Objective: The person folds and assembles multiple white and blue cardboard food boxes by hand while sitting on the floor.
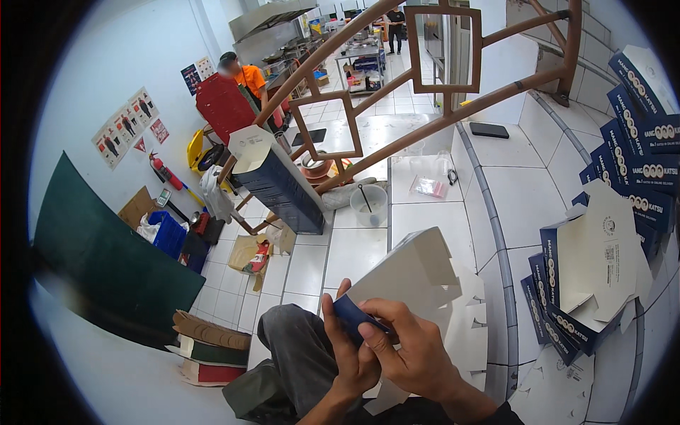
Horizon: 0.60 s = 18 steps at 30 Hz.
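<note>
A half-folded cardboard box (414, 265), white inside and navy outside, lies open over my lap. My left hand (348, 358) holds its near end from the left, fingers extended along a navy flap (354, 315). On the flap's right side, my right hand (418, 347) grips the edge between thumb and fingers, with its fingertips close to my left hand. Beside the box on the right are flat white cardboard blanks (476, 319), partly hidden beneath it. Part of the box's lower end is covered by my hands.
Navy boxes (627, 152) pile up on the tiled steps at right, near an opened box (602, 248). A brown metal railing (425, 134) crosses ahead. Beyond my lap stand a clear plastic tub (370, 212) and a tall navy box stack (283, 191). A phone (489, 130) lies on a step.
</note>
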Each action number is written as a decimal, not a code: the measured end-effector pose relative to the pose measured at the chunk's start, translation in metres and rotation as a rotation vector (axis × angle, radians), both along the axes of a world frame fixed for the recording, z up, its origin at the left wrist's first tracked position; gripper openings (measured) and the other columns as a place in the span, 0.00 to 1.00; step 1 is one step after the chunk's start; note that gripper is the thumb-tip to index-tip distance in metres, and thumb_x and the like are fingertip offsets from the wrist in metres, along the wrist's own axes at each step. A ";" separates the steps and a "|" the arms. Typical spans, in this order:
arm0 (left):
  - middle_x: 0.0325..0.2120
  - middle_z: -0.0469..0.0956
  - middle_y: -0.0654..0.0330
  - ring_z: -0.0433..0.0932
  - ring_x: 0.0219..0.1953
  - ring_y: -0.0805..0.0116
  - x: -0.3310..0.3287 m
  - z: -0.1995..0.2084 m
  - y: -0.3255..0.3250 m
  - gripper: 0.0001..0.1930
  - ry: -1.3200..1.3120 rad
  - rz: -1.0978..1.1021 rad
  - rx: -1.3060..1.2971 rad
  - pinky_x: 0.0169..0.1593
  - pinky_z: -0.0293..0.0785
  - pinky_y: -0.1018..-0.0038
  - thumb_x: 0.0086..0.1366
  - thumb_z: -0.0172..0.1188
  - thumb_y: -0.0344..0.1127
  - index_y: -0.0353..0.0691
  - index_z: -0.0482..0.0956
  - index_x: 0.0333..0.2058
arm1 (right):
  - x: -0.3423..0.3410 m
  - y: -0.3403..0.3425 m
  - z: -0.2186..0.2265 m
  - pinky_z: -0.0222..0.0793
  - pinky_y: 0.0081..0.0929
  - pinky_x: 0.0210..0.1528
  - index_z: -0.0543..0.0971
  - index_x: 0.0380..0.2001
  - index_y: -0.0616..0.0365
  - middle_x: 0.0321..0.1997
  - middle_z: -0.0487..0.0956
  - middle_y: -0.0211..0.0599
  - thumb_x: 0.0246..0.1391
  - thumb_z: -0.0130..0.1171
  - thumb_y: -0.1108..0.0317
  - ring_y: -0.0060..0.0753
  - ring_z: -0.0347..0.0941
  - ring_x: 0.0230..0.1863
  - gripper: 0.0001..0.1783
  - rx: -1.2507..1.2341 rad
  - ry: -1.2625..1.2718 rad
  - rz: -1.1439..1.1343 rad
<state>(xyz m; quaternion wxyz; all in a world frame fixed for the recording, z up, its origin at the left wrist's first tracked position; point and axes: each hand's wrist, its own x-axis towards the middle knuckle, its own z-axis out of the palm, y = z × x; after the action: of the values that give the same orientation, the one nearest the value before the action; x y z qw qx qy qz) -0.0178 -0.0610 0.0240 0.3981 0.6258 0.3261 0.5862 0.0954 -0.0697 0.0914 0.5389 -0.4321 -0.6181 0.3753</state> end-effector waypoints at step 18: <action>0.61 0.48 0.44 0.56 0.59 0.56 0.002 0.008 0.007 0.35 -0.115 0.042 -0.297 0.61 0.52 0.66 0.63 0.39 0.39 0.34 0.33 0.62 | -0.003 0.013 -0.036 0.68 0.19 0.39 0.72 0.34 0.62 0.32 0.73 0.34 0.49 0.61 0.74 0.20 0.71 0.33 0.09 -0.012 0.168 -0.046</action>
<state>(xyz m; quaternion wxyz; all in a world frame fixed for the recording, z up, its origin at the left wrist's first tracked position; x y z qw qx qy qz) -0.0155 -0.0537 0.0321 0.4917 0.5187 0.3987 0.5746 0.0921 -0.0567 0.0556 0.5947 -0.4164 -0.5584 0.4015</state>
